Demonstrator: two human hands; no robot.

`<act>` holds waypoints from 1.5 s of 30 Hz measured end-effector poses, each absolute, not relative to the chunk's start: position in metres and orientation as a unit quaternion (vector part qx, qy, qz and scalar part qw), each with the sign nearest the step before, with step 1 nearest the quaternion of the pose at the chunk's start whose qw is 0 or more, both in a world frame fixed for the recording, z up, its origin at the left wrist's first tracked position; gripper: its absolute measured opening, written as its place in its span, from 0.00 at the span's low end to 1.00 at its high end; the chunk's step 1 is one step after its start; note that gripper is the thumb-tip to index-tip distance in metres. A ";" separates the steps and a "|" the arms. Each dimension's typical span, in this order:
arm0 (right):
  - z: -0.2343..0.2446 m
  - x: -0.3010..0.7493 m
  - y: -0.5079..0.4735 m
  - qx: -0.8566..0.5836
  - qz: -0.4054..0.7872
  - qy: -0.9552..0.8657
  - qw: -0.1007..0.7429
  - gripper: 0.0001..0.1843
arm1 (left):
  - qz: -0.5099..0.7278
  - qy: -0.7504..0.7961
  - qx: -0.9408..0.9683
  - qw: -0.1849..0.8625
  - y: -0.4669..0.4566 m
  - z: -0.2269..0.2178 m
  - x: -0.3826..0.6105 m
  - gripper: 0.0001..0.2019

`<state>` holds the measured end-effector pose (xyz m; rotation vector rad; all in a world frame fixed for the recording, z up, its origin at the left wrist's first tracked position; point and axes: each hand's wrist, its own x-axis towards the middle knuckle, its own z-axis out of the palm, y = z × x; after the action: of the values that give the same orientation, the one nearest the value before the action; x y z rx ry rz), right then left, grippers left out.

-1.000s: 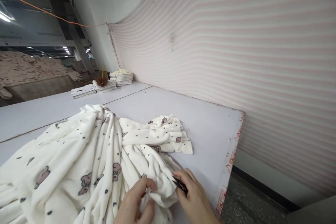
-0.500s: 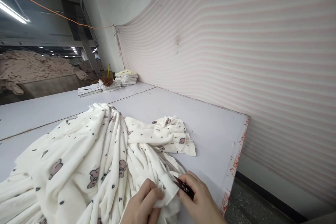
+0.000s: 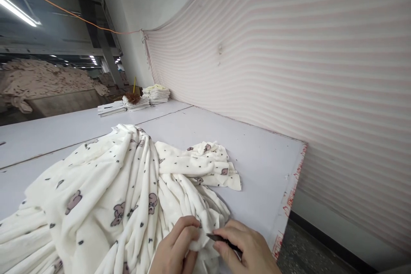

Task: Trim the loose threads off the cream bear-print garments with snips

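Observation:
White printed fabric (image 3: 105, 180) with mauve animal figures and small dark marks lies in a loose, gathered heap on the table. My left hand (image 3: 178, 244) is closed, pinching an edge of this cloth at the near side of the heap. My right hand (image 3: 248, 246) is closed around small dark thread snips (image 3: 227, 243). Their tip points left and touches or nearly touches the cloth beside my left fingers. Whether the blades are apart or together I cannot tell.
The pale table (image 3: 263, 154) has a worn right edge with red-printed tape. Folded cloth stacks (image 3: 156, 94) stand at its far end, near a brown tuft (image 3: 132, 97). A striped pink and white sheet (image 3: 272, 64) hangs along the right. Heaped pinkish fabric (image 3: 45, 79) fills a bin at far left.
The thread snips have turned and lowered slightly against the cloth edge. The flap of cloth between my hands looks smaller and more crumpled. My left hand keeps its pinch.

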<state>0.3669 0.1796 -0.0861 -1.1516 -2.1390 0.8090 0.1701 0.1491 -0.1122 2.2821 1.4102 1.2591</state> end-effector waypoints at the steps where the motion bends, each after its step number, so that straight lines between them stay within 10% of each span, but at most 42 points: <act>1: -0.086 0.367 0.180 -0.432 0.297 -0.800 0.290 0.11 | 0.425 0.474 0.766 0.089 0.149 -0.112 0.169 0.15; 7: -0.099 0.366 0.180 -0.433 0.330 -0.772 0.327 0.10 | 0.448 0.481 0.746 0.109 0.148 -0.112 0.167 0.13; 13: -0.115 0.345 0.183 -0.418 0.343 -0.710 0.452 0.07 | 0.454 0.550 0.606 0.353 0.155 -0.110 0.165 0.02; 18: -0.122 0.329 0.190 -0.359 0.363 -0.692 0.511 0.10 | 0.479 0.534 0.493 0.493 0.164 -0.114 0.160 0.15; 45: -0.128 0.321 0.191 -0.342 0.234 -0.818 0.399 0.19 | 0.503 0.509 0.475 0.512 0.162 -0.118 0.158 0.19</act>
<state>0.3214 0.1913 -0.1278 -0.8649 -2.0703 0.5921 0.1583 0.1615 -0.1179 1.1434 1.2248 1.2110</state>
